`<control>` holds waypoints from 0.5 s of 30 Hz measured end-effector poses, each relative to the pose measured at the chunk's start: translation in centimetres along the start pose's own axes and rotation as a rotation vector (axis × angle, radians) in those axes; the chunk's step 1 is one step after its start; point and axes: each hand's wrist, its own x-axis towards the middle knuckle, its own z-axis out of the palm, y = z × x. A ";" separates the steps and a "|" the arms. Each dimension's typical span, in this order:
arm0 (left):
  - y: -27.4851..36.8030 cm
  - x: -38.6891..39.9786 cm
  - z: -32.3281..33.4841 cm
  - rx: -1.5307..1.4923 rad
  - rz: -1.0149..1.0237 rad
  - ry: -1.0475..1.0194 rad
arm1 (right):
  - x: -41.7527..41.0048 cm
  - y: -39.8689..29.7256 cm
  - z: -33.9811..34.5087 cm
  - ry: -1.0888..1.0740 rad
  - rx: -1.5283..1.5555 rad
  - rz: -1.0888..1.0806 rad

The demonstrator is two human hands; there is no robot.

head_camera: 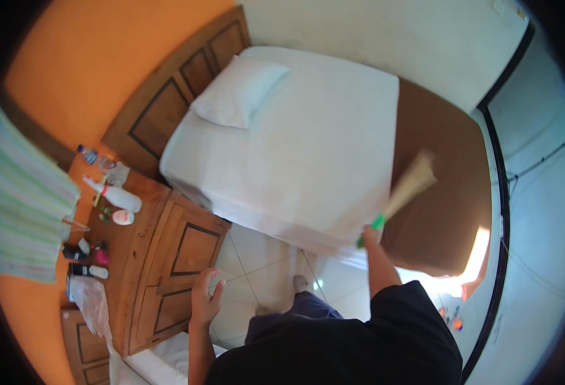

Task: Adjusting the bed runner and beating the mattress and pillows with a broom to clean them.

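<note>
My right hand (372,236) grips the green handle (377,221) of a short broom. Its pale bristles (412,178), blurred, reach out over the brown cover (436,211) at the foot of the bed. A white sheet (311,144) spreads over the rest of the mattress, smooth on top. One white pillow (239,91) lies by the wooden headboard (176,91). Held away from the bed, my left hand (206,298) has its fingers apart and nothing in it. It is nearest to the wooden cabinet (191,250).
On the cabinet's top stand a white spray bottle (121,198), a plastic water bottle (88,154), several small containers and a plastic bag (90,298). A striped curtain (27,202) hangs at left. Part of another bed (162,356) shows below. Small colourful objects (453,320) lie on the tiled floor.
</note>
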 end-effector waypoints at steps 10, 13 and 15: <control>-1.2 9.6 3.8 -0.012 0.171 -0.222 | -16.9 -1.7 0.5 -0.639 -1.130 -0.492; -0.7 12.9 3.1 0.006 0.295 -0.226 | -13.0 -4.6 -1.0 -0.307 -0.954 -0.393; -0.5 14.5 2.2 0.033 0.316 -0.215 | -9.6 -5.7 -0.9 -0.052 -0.720 -0.362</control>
